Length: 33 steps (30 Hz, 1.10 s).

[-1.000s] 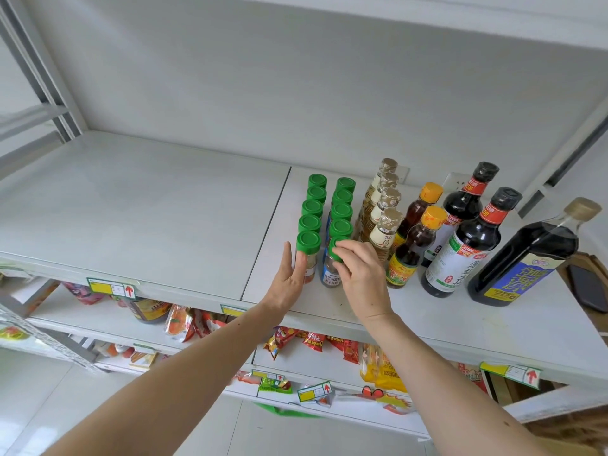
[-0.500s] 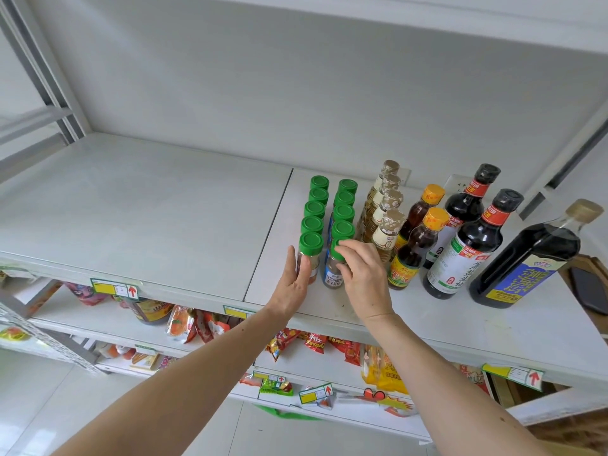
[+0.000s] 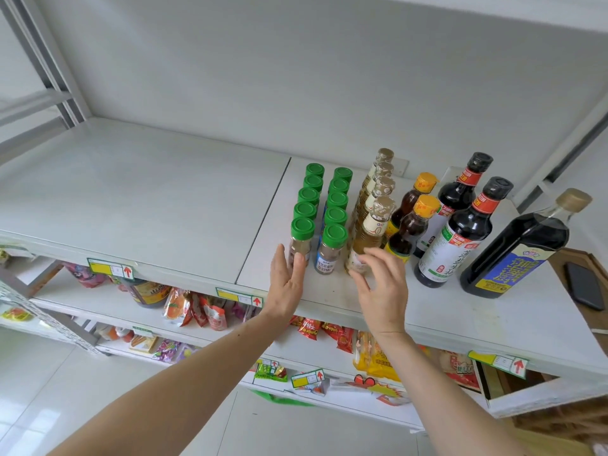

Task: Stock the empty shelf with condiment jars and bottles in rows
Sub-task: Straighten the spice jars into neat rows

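Jars [image 3: 334, 214] with green lids stand two rows deep on the right half of the shelf [image 3: 138, 192], bottles [image 3: 460, 232] lined up beside them. Its left half looks unstocked. Left hand [image 3: 287, 284], fingers straight, touches the front jar; right hand [image 3: 381, 287] hovers loosely spread, holding nothing.

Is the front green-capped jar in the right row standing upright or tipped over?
Upright. The front jar stands on its base on the shelf, green cap on top, in line with its row, and neither hand holds it.

Both forearms reach forward; left hand [image 3: 287, 284] flat, fingers straight; right hand [image 3: 381, 291] loosely spread, holding nothing.
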Motion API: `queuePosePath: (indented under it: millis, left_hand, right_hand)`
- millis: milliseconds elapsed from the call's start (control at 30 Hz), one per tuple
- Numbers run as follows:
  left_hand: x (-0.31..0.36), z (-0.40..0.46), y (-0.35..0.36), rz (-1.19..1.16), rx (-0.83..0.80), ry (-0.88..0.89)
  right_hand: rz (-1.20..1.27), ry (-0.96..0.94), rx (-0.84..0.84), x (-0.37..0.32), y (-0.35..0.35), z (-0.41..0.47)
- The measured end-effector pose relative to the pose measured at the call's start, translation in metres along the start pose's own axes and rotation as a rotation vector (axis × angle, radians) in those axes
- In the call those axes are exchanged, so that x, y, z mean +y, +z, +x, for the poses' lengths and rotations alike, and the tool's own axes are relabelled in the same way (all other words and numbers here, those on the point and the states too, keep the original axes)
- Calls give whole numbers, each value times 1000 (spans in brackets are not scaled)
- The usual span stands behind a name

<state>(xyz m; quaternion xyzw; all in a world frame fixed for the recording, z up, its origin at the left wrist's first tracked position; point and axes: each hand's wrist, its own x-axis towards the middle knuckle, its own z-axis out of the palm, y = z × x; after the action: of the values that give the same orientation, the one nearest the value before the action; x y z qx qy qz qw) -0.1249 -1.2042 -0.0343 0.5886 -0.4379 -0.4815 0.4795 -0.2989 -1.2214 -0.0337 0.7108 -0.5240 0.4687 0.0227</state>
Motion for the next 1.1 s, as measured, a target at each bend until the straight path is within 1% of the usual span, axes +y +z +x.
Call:
queuePosePath:
  millis: [67,133,200,267,333,433,500,600,867,1000,1100]
  left_hand:
    - [-11,-7,10,65,129,33]
    - [-18,-19,23,69,209,86]
    - [-19,-31,37,53,175,117]
    - [-14,-36,51,40,81,111]
    - [-7,-36,63,19,4,91]
    - [-3,-26,77,2,-76,53]
    - [-2,-18,84,-4,-98,2]
    - [2,-12,90,-55,-129,-21]
    - [-6,-6,93,-89,-120,-52]
    - [-10,-8,92,-78,-135,-30]
    - [-8,-11,94,-75,-93,-20]
  right_hand:
    - [38,116,1,11,-7,-11]
    - [62,217,-33,25,-10,-17]
    - [110,329,-114,36,-10,-18]
    - [175,433,-210,44,-7,-16]
    - [208,486,-291,48,-1,-12]
    - [271,514,-345,50,10,-10]
    - [317,549,-357,51,17,-8]
    - [332,561,-365,56,25,-5]
    - [350,531,-317,59,23,-6]
    - [348,509,-334,58,21,-7]
    - [373,511,-347,57,18,-8]
